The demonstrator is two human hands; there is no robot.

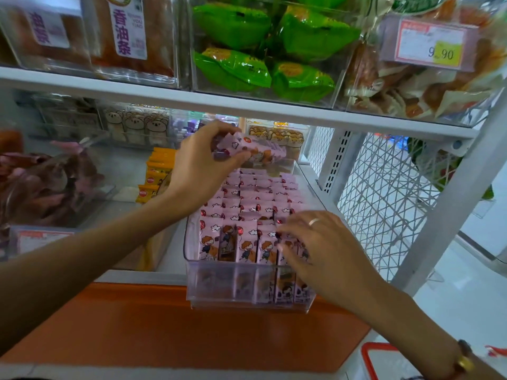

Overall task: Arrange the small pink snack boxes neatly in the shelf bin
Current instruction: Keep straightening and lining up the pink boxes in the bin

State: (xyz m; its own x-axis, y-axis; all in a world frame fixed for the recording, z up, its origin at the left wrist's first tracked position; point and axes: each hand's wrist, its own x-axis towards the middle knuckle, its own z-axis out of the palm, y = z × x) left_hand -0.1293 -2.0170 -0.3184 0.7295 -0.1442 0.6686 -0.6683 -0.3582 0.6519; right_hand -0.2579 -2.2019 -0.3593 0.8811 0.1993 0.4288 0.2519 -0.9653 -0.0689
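Restocking small pink cartoon-printed snack boxes point(241, 212) in clear plastic shelf bin point(219, 286).

Left hand point(200, 171) pinching a handful overhead, ready to slot in; right hand point(318, 248), fingers curled, steadying front row.

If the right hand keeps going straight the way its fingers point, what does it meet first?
The right hand points left across the front row of pink snack boxes in the clear bin. Its fingertips look to be already at those boxes, so they come first, though depth is unclear.

Clear glossy plastic bin point(192, 281); pink boxes point(247, 242) printed (slight sheen); white metal shelf point(164, 97).
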